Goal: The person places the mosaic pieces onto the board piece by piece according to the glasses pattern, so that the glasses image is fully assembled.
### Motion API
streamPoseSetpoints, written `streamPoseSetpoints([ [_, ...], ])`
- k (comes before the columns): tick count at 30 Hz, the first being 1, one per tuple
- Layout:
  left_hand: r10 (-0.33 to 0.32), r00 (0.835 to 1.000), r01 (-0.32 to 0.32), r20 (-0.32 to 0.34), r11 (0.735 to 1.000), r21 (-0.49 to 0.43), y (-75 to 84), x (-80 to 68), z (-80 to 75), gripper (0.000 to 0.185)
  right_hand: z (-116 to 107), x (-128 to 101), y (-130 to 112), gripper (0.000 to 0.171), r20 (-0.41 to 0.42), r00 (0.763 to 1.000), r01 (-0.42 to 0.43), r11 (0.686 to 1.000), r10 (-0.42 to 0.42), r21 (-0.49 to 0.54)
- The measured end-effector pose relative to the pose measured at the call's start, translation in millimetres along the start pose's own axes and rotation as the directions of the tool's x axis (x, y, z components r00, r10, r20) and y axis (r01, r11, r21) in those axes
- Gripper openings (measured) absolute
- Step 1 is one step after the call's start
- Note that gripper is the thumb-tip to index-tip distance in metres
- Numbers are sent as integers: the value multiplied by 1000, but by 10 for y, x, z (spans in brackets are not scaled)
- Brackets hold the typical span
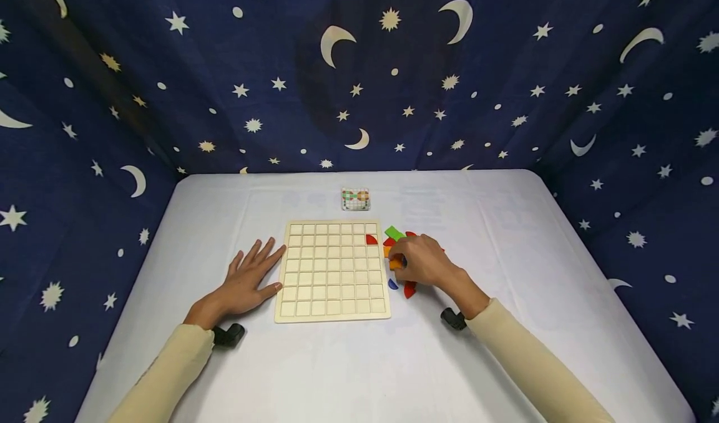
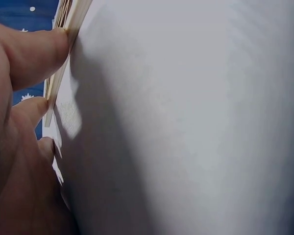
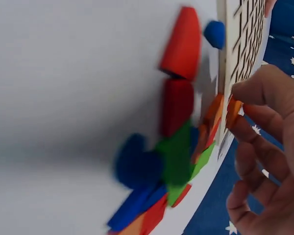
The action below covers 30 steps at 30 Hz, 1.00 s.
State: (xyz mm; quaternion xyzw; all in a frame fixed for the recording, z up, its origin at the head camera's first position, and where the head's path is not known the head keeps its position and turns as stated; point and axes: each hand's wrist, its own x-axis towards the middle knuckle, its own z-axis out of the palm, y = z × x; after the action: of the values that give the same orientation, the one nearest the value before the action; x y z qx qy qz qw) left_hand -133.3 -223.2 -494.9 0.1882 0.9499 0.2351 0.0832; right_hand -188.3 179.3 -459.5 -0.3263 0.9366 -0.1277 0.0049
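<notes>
A pale wooden grid board (image 1: 334,277) lies on the white table, with one red quarter-round piece (image 1: 371,239) in a cell near its upper right corner. With fingers spread, my left hand (image 1: 249,282) touches the board's left edge with thumb and fingertips. My right hand (image 1: 424,262) pinches an orange piece (image 3: 232,111) between thumb and fingers beside the board's right edge; its full shape is covered. Around and under that hand lie loose pieces, among them a green one (image 1: 395,233), a red one (image 1: 410,290) and a blue one (image 1: 392,284).
A small card (image 1: 356,199) with a coloured pattern on a grid lies behind the board. Dark blue cloth (image 1: 393,55) with stars and moons hangs around the table's back and sides. The white tabletop (image 1: 314,373) extends in front of the board.
</notes>
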Motion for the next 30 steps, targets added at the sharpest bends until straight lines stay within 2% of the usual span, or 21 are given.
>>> streamPoseSetpoints([
  [6,1,1000,-1,-4,1000,-3,-10,-30,-14,74,19,426,-37,22,-74,993,97,994,-93,53],
  [9,3,1000,-3,-1,1000,-8,-12,-29,-10,75,49,631,-77,18,-76,989,131,989,-126,70],
  [13,13,1000,-13,-17,1000,-15,-14,-18,0,74,108,781,-111,15,-63,987,154,985,-150,71],
  [17,37,999,-38,-30,999,-22,-9,-1,14,74,161,788,-110,10,-40,992,122,991,-119,61],
  [23,9,1000,-9,-10,1000,-8,-22,-4,9,75,188,757,-136,6,-56,997,59,994,-54,91],
  [30,11,1000,-11,-5,1000,-16,-32,-5,15,74,152,720,-117,5,-53,998,-18,994,23,104],
])
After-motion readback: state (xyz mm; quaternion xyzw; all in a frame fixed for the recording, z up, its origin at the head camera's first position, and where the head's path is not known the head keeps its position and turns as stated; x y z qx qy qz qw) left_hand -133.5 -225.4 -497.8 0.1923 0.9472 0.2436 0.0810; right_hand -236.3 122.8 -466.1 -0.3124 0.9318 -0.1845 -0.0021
